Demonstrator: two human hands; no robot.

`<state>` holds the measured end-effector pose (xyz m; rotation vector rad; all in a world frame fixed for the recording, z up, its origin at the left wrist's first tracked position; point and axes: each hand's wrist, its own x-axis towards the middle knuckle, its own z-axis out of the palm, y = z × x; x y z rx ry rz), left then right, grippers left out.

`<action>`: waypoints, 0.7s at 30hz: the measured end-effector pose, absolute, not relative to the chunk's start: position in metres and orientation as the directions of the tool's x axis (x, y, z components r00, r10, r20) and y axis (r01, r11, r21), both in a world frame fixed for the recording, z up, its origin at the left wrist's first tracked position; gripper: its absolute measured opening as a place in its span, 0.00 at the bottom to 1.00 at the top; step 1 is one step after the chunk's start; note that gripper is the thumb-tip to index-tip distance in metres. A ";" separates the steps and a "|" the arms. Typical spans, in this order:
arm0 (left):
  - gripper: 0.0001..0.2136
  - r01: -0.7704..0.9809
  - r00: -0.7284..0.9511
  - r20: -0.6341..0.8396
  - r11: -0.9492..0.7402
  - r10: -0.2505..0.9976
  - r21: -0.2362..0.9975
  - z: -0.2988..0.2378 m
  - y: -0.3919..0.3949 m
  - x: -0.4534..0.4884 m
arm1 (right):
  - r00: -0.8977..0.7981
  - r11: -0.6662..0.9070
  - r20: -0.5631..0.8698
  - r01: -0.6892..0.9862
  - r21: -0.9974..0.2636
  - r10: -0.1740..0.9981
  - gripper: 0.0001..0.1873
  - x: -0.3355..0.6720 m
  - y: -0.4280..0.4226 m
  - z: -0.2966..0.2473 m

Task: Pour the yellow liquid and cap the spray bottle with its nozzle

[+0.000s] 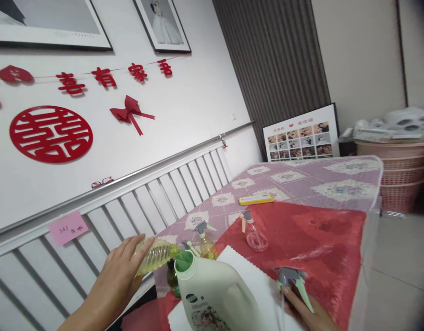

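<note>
My left hand (pixel 110 271) is wrapped round a clear yellowish ribbed plastic bottle (pixel 156 258). The bottle is tipped nearly level, its neck at the wide open mouth of a pale green jug (pixel 215 280). Whether liquid is flowing cannot be made out. In my right hand (pixel 303 307) is a grey and pale green spray trigger head (pixel 291 276), with a thin tube hanging below it. Behind the jug stand a spray bottle with yellowish contents (pixel 207 243) and a dark green bottle (pixel 173 278), partly hidden. A clear pinkish spray bottle (pixel 256 239) stands farther back.
A red cloth (pixel 322 230) and a white sheet (pixel 237 259) lie on the patterned tablecloth (pixel 246 183). Toward the back is a yellow box (pixel 256 199). White railing (pixel 129 204) runs along the left; stacked pink baskets (pixel 401 184) stand right of the table.
</note>
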<state>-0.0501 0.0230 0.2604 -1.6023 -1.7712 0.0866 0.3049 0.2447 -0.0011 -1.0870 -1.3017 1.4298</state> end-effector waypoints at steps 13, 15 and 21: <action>0.36 0.819 0.041 0.453 0.230 0.891 -0.526 0.261 0.023 -0.049 | -0.184 -0.067 -0.057 -0.049 -0.997 0.981 0.27 0.303 0.240 0.004; 0.36 0.818 0.034 0.451 0.234 0.892 -0.526 0.261 0.024 -0.048 | -0.194 -0.076 -0.065 -0.050 -0.996 0.979 0.26 0.304 0.241 0.004; 0.35 0.803 0.006 0.440 0.258 0.898 -0.537 0.262 0.023 -0.047 | -0.251 -0.064 -0.048 -0.055 -0.996 0.967 0.26 0.307 0.243 0.003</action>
